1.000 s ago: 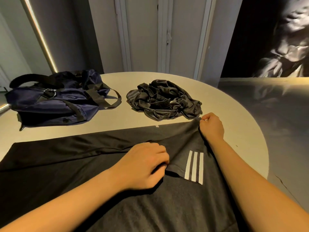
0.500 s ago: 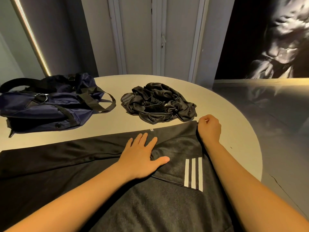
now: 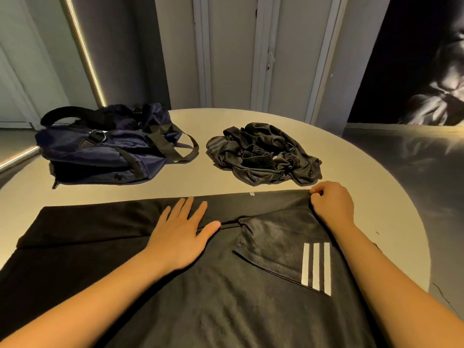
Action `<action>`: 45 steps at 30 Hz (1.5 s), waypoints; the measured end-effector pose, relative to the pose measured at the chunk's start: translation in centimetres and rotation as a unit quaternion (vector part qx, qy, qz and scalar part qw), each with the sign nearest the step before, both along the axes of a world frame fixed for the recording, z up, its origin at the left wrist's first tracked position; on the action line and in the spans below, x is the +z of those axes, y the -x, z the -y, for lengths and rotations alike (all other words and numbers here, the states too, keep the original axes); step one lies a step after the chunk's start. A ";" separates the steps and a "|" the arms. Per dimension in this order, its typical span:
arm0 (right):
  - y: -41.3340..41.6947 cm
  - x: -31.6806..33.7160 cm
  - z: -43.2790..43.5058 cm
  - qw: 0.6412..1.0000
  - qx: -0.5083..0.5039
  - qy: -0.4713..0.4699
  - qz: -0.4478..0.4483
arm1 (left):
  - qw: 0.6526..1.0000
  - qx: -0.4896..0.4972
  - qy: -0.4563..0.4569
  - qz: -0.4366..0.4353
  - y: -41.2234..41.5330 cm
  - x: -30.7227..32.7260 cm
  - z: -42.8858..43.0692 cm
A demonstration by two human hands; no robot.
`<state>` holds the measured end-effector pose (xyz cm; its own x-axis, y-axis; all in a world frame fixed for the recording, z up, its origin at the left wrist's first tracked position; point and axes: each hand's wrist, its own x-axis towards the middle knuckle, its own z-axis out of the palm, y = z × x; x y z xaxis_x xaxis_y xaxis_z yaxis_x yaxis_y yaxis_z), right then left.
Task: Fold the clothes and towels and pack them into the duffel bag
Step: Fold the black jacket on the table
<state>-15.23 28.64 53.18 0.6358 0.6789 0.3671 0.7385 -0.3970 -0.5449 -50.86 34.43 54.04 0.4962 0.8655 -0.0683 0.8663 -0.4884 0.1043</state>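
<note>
Head, left grip flat, right seemingly pinching shirt

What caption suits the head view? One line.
Left hand presses a black garment flat; right hand pinches its corner; duffel bag beyond.

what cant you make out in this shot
Head view:
Navy blue fabric duffel bag: contents hidden by its slumped top.
Crumpled shiny black clothing pile: item count lost in folds.
Flat black three-striped garment: near part cut by the bottom edge.
</note>
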 end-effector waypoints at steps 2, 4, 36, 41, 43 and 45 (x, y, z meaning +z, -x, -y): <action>0.3 0.2 -0.2 1.000 -0.005 0.006 0.001 | 1.000 0.023 0.005 -0.004 3.5 0.1 -0.2; 0.5 0.4 -0.1 1.000 -0.005 0.010 0.003 | 0.999 0.048 0.013 -0.020 6.8 0.3 -0.2; 0.9 1.2 0.3 0.998 0.023 0.039 0.037 | 0.992 -0.127 0.015 0.014 -10.6 0.0 -0.2; 0.5 2.7 3.9 0.999 0.032 -0.007 -0.005 | 0.993 -0.115 0.015 0.023 -11.3 0.7 -1.6; -0.1 2.9 7.5 0.998 0.013 -0.049 -0.023 | 0.993 -0.118 0.023 0.021 -11.4 0.8 -2.0; -0.5 2.6 11.9 0.993 -0.025 -0.101 -0.059 | 0.992 -0.119 0.024 0.015 -11.5 1.0 -2.0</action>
